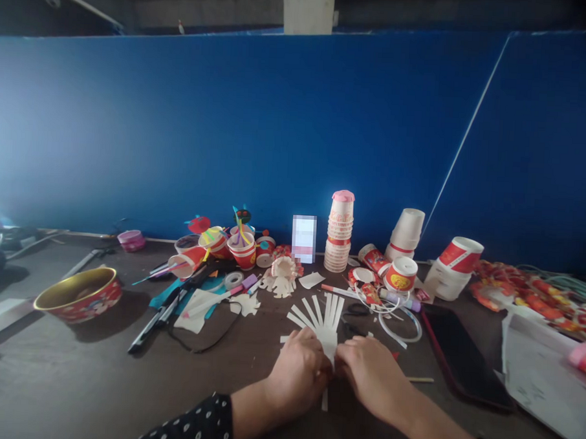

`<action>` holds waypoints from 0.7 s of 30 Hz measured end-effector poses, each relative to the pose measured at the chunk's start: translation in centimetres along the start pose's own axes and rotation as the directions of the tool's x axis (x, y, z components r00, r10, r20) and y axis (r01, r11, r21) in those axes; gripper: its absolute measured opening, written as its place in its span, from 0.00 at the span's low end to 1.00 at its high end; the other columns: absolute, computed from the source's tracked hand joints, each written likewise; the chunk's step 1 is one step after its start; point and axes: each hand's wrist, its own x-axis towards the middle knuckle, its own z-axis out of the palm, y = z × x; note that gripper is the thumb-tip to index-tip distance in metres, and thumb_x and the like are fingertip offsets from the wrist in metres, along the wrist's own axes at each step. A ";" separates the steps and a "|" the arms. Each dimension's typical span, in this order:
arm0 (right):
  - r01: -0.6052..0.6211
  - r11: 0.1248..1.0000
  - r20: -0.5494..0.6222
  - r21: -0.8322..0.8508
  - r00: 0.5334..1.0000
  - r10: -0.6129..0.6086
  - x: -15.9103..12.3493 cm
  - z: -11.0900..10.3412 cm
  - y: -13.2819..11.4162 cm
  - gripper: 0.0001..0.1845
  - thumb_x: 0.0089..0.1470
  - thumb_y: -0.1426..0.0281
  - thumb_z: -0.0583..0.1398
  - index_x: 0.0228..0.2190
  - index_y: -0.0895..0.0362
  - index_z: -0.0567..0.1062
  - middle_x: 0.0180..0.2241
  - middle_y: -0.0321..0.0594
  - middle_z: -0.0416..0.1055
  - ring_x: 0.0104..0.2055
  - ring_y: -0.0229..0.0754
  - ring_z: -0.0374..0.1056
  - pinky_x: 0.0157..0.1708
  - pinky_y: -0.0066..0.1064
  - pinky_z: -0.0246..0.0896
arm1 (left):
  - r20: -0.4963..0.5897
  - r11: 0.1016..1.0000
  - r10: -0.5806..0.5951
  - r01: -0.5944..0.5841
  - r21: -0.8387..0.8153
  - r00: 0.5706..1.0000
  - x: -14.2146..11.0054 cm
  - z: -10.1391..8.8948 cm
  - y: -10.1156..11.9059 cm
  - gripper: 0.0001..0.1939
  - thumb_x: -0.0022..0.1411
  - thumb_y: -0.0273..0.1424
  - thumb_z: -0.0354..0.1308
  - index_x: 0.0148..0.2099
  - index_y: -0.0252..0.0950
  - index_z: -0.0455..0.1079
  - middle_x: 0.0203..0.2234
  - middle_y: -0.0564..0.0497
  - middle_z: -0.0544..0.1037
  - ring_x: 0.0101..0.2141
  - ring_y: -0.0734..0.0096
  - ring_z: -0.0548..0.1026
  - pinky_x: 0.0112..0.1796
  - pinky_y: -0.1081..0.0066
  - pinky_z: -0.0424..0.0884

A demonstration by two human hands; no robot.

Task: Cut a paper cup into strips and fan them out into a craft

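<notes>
A white paper cup (327, 335) with its wall cut into several strips lies between my hands, the strips fanned out towards the back of the table. My left hand (300, 370) is closed on its left side, the fingers curled and the fingertips mostly hidden. From the right, my right hand (371, 372) pinches the near edge of the cut paper. One strip sticks out below, between the two hands. Scissors (354, 319) with dark handles lie just behind my right hand.
A tall stack of paper cups (339, 241) stands at the back. Decorated cups (243, 248), a gold-rimmed red bowl (78, 294) and a knife-like black tool (155, 320) are on the left. To the right lie a dark phone (464, 356) and white paper sheets (543, 373).
</notes>
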 end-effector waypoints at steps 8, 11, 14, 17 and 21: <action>0.069 0.988 0.083 -0.136 0.995 -0.058 -0.1 -0.5 -0.6 0.12 0.51 0.78 0.53 0.24 0.57 0.75 0.25 0.39 0.74 0.26 0.39 0.69 0.22 0.28 0.48 | -0.007 0.998 0.018 -0.017 0.054 1.000 0.1 0.0 -0.1 0.07 0.50 0.25 0.54 0.23 0.36 0.69 0.22 0.51 0.69 0.32 0.68 0.63 0.32 0.68 0.55; 0.175 0.955 0.148 -0.239 0.979 -0.142 -0.2 0.0 -1.3 0.14 0.48 0.83 0.53 0.26 0.59 0.76 0.25 0.42 0.74 0.27 0.40 0.69 0.23 0.28 0.50 | -0.010 0.997 0.017 -0.016 0.073 1.000 0.1 0.2 -0.1 0.08 0.52 0.27 0.53 0.23 0.36 0.69 0.23 0.50 0.70 0.33 0.67 0.63 0.33 0.67 0.56; 0.276 0.923 0.159 -0.267 0.958 -0.240 -0.4 0.8 -1.7 0.12 0.45 0.83 0.54 0.26 0.60 0.76 0.25 0.43 0.73 0.29 0.42 0.68 0.23 0.30 0.51 | -0.019 0.997 -0.010 0.012 0.071 1.000 0.0 0.1 0.0 0.08 0.52 0.27 0.53 0.23 0.36 0.69 0.24 0.50 0.70 0.34 0.66 0.63 0.33 0.67 0.56; 0.294 0.917 0.136 -0.269 0.954 -0.266 -0.5 1.4 -1.6 0.11 0.45 0.82 0.54 0.26 0.60 0.76 0.26 0.43 0.73 0.28 0.42 0.67 0.22 0.31 0.51 | -0.027 0.999 -0.032 0.032 0.027 0.999 0.0 -0.1 0.1 0.06 0.50 0.25 0.54 0.24 0.37 0.70 0.24 0.51 0.72 0.34 0.66 0.64 0.33 0.67 0.56; 0.277 0.928 0.089 -0.251 0.961 -0.263 -0.5 1.6 -1.0 0.11 0.47 0.81 0.54 0.26 0.60 0.75 0.26 0.42 0.73 0.28 0.40 0.65 0.24 0.30 0.52 | -0.060 0.998 -0.029 0.026 -0.049 0.998 -0.2 -0.6 -0.1 0.06 0.49 0.25 0.53 0.23 0.37 0.69 0.22 0.52 0.72 0.33 0.67 0.64 0.34 0.69 0.57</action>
